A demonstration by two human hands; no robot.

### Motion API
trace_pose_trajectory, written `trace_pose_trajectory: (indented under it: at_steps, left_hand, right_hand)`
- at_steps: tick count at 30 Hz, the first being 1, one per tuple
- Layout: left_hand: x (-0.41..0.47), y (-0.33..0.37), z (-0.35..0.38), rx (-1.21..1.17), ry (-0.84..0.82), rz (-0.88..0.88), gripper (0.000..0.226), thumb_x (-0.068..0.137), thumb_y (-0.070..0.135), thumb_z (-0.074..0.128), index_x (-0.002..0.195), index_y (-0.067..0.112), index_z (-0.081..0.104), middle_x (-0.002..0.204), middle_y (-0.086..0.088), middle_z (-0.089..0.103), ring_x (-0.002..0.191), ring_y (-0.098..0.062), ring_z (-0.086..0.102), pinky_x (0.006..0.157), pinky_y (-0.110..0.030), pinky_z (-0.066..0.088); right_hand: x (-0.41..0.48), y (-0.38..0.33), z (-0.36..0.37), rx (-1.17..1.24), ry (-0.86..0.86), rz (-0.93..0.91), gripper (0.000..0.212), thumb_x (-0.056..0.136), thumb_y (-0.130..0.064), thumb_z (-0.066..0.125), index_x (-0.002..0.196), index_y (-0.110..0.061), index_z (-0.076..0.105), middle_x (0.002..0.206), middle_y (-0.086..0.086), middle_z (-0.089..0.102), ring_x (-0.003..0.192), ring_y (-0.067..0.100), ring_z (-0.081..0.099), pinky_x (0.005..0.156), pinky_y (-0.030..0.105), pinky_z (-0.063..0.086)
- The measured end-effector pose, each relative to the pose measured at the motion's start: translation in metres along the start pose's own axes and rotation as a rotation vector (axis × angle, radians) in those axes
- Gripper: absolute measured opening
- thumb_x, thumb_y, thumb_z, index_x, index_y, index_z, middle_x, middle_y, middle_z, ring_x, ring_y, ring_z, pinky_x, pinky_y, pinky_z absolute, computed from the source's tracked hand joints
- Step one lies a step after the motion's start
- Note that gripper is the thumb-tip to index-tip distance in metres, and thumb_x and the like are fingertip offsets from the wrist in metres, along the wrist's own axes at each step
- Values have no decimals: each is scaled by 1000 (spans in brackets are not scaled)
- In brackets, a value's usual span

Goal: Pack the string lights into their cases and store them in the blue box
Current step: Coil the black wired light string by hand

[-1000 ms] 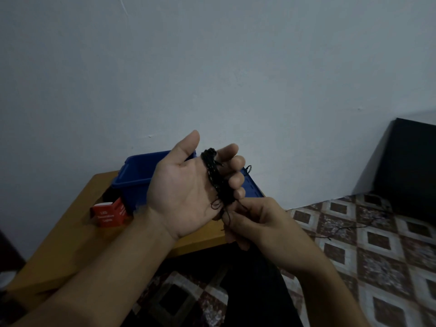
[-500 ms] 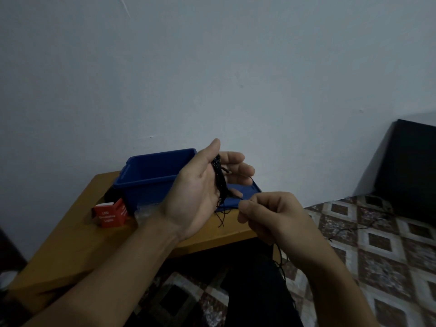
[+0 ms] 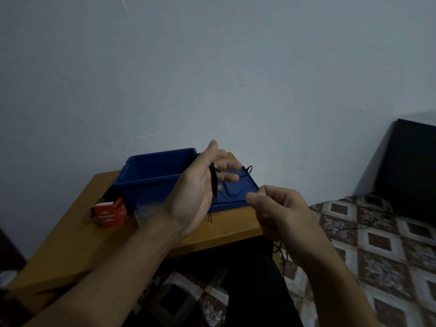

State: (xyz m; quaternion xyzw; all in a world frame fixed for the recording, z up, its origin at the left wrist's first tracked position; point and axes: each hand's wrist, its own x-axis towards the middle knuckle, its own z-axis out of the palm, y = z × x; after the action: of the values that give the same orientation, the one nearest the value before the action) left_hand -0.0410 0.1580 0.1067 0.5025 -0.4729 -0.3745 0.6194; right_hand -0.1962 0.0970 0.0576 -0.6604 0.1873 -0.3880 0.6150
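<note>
**A:** Where are the string lights (image 3: pixel 213 185)?

**B:** They are wound in a black bundle on the left hand (image 3: pixel 193 197), which is raised in front of the blue box (image 3: pixel 153 175). The bundle's long axis runs up and down the palm, near the base of the fingers.

**A:** And the hands?

**B:** The left has its fingers straight and a little spread, thumb up, so it carries the bundle rather than clasping it. The right hand (image 3: pixel 280 215) is lower and to the right, close by. Its thumb and forefinger pinch the thin free strand, which drops under the wrist and trails onto the tiled floor (image 3: pixel 382 256).

**A:** So the next wrap?

**B:** I judge the right hand must bring the strand leftward around the left fingers, since the slack lies to the right.

**A:** Containers?

**B:** The box stands open on the table (image 3: pixel 70 244), and nothing shows inside from this angle. Its lid (image 3: pixel 240 194) lies flat just to its right. A red case (image 3: pixel 109 213) stands to the left of the box; I cannot tell whether it is open.
</note>
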Motion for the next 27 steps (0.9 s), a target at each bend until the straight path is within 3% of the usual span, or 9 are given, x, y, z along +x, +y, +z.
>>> trace_pose_trajectory:
  at_steps: [4, 8, 11, 14, 15, 19, 23, 27]
  left_hand:
    - [1, -3, 1, 148, -39, -56, 77, 84, 65, 31, 140, 14, 42, 113, -6, 70, 86, -10, 64, 103, -38, 32]
    - [1, -4, -4, 294, -92, -134, 87, 86, 72, 18, 143, 11, 42, 111, -4, 72, 98, -14, 65, 109, -45, 33]
    - [4, -5, -6, 376, -131, -195, 97, 75, 83, 17, 131, 12, 54, 98, -3, 74, 92, -16, 66, 98, -40, 42]
    - [8, -12, -10, 393, -221, -273, 122, 38, 107, 26, 98, 9, 66, 70, -6, 71, 60, -16, 63, 71, -38, 47]
    - [9, -13, -11, 404, -279, -295, 123, 37, 109, 23, 92, 8, 67, 65, -7, 68, 55, -17, 59, 64, -36, 45]
    - [0, -2, -11, 472, -447, -393, 106, 76, 89, -1, 86, 5, 64, 58, -3, 43, 52, -16, 36, 57, -29, 35]
    - [-3, 0, -12, 454, -489, -408, 98, 76, 90, 2, 68, 8, 57, 58, -8, 28, 47, -14, 23, 50, -25, 30]
    - [-5, 2, -14, 367, -574, -442, 90, 80, 89, 2, 59, 11, 42, 50, -3, 24, 48, -20, 12, 58, -39, 13]
  right_hand:
    - [0, -1, 1, 8, 4, -6, 38, 87, -34, 74, 67, -13, 49, 51, -3, 34, 44, 13, 22, 43, 23, 21]
    - [-1, -3, -1, 8, 23, -30, 34, 84, -35, 66, 79, -1, 63, 51, -3, 36, 44, 11, 25, 43, 24, 21]
    - [-1, -3, 0, 14, 3, -33, 31, 86, -38, 70, 69, -13, 62, 50, -4, 37, 43, 11, 26, 43, 24, 22]
    - [-1, -2, 2, 77, -22, -50, 36, 90, -34, 68, 59, -21, 55, 48, -6, 37, 41, 10, 23, 42, 23, 20]
    - [-1, -2, 2, 94, -34, -63, 36, 92, -33, 67, 60, -21, 56, 47, -6, 38, 41, 11, 23, 41, 23, 20]
    - [-2, -3, -2, 118, -38, -107, 28, 91, -29, 65, 84, -2, 64, 47, -3, 36, 40, 12, 20, 41, 24, 16]
    - [-1, -1, 0, 49, 14, -195, 21, 95, -26, 67, 88, -6, 69, 51, -3, 40, 43, 12, 28, 43, 28, 20]
    - [1, 2, 4, -43, 71, -258, 15, 97, -8, 60, 87, 1, 66, 49, -14, 55, 43, -3, 48, 47, 7, 35]
